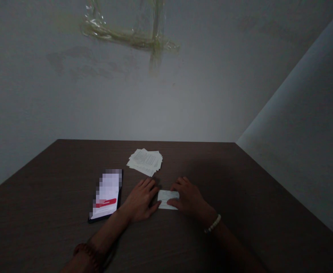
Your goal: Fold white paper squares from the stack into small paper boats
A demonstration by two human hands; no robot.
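Note:
A small white card (164, 199) with lines of print lies flat on the brown table in front of me. My right hand (189, 197) grips its right end, with the thumb over the card and the fingers curled at its upper edge. On the other side, my left hand (142, 199) rests palm down with fingers extended, its thumb tip at the card's lower left corner. Just beyond the left hand is a loose pile of similar printed cards (145, 161), fanned unevenly.
A phone (109, 193) with a lit screen lies left of my left hand. The brown table (212, 167) reaches back to a grey wall (200, 94) with yellowed tape (120, 37) on it. Another wall (305, 151) runs along the table's right side.

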